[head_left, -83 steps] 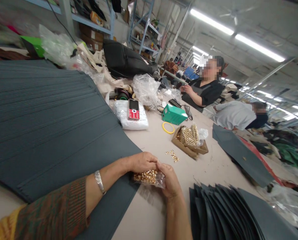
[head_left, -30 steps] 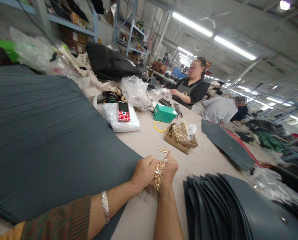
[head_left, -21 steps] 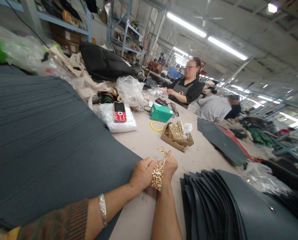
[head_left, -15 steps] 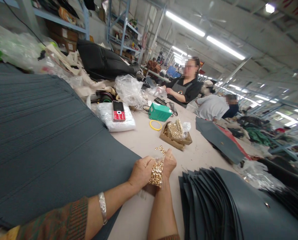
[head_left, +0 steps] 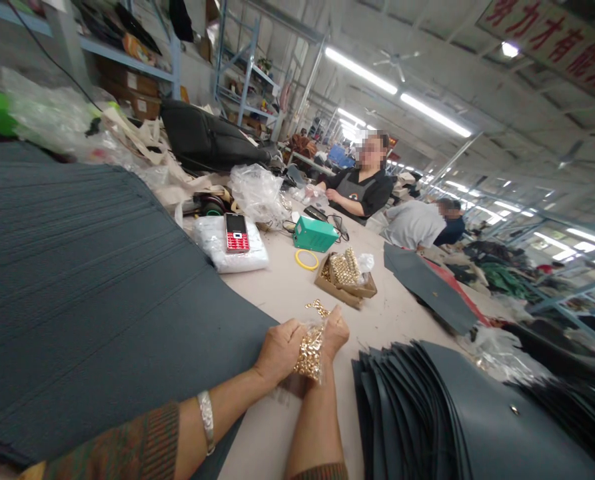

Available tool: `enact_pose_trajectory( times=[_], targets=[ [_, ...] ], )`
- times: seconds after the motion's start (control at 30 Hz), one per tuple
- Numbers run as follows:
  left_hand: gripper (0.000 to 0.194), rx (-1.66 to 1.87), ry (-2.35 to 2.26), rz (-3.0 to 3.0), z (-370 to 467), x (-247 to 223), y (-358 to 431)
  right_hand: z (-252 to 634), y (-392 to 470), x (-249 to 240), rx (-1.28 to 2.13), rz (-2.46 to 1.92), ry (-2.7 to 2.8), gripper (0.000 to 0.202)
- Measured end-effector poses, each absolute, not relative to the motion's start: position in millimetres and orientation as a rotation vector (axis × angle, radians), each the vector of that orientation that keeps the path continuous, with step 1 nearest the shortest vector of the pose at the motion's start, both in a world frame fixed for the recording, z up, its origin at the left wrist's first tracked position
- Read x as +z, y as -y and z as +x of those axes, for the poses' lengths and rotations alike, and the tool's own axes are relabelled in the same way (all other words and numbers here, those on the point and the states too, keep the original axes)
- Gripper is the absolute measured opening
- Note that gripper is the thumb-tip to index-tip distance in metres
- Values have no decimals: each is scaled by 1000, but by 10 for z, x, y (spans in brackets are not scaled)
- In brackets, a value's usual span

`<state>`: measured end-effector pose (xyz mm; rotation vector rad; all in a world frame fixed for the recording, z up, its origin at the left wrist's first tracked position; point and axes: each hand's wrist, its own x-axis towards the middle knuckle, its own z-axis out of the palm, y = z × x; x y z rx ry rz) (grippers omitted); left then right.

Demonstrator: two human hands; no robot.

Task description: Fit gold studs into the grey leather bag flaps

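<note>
The left hand (head_left: 280, 350) and right hand (head_left: 336, 333) clamp either side of a bag of gold-coloured pieces (head_left: 309, 359), its long axis pointing forward, toward the cardboard box (head_left: 333, 292).

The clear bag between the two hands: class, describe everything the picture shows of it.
The clear bag looks like thin, glossy plastic, bulging with many small, shiny gold-coloured pieces; their exact shape is too small to tell. The left hand grips its left side and the right hand its right side, both near the upper part. Its filled lower end points toward the wearer. Whether its mouth is open, or its underside touches the table, cannot be told.
</note>
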<state>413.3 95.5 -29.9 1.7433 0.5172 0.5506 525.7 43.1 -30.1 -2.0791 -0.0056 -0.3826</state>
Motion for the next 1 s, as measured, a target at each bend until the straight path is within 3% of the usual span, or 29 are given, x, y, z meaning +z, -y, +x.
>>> enact_pose_trajectory(
  times=[1.0],
  targets=[
    [29,480,-488,1669,4070,-224,-942,5377,-402,-201,-58,-1809,-197,45]
  ],
)
